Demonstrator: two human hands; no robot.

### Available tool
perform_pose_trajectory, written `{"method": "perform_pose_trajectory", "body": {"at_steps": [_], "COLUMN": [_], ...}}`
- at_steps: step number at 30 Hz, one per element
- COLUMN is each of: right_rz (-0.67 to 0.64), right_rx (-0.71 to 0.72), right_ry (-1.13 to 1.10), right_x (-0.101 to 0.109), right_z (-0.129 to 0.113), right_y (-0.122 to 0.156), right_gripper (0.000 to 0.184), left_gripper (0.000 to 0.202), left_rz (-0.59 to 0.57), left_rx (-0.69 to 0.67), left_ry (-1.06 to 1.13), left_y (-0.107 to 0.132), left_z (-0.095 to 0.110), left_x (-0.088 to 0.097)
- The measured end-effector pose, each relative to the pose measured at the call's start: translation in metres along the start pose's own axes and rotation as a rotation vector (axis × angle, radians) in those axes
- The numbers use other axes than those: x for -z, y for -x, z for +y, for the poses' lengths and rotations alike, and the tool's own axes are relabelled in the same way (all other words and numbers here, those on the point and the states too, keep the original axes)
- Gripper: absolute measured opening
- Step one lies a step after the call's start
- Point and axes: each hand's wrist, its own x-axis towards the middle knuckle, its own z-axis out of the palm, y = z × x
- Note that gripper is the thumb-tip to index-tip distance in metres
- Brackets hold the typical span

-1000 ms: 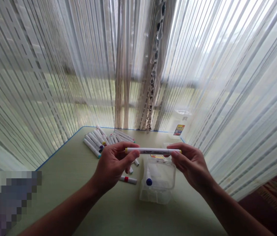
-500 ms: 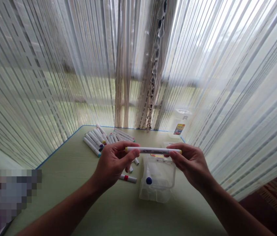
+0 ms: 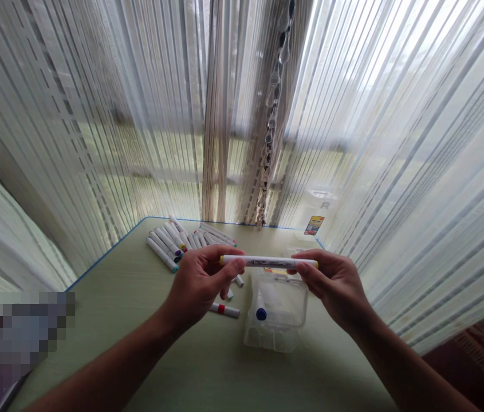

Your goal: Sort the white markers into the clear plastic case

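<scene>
Between my two hands a white marker (image 3: 270, 262) with yellow ends lies level above the table. My left hand (image 3: 207, 280) pinches its left end between thumb and fingers. At the other end, the thumb and fingers of my right hand (image 3: 330, 280) are closed on it in the same way. Below the marker stands a clear plastic case (image 3: 274, 340), and a marker with a dark blue end (image 3: 261, 313) sits in it. A white marker with a red band (image 3: 226, 310) lies on the table just under my left hand.
A pile of white markers (image 3: 166, 243) with variously coloured ends spreads over the far left of the green table (image 3: 113, 320). At the far right corner stands a clear container with a yellow label (image 3: 314, 225). String curtains (image 3: 160, 114) hang behind the table.
Both hands keep the marker in nearly the same place. The view has shifted very slightly; nothing was taken hold of or let go.
</scene>
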Motion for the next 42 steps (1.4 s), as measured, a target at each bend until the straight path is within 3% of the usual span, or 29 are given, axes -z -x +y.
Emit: {"method": "perform_pose_trajectory", "body": {"at_steps": [29, 42], "right_rz": [0.001, -0.044], "right_rx": [0.050, 0.016], "right_ry": [0.029, 0.035], "right_x": [-0.0014, 0.0003], "right_z": [0.0009, 0.0003], "right_y": [-0.0018, -0.0021], "right_gripper": [0.023, 0.023], "left_gripper": [0.028, 0.029], "left_rz": [0.012, -0.035], "left_rx": [-0.028, -0.004], "left_ry": [-0.036, -0.001], "left_y": [-0.0016, -0.0022], "left_z": [-0.0046, -0.0049], "left_x": [-0.0003, 0.0016]}}
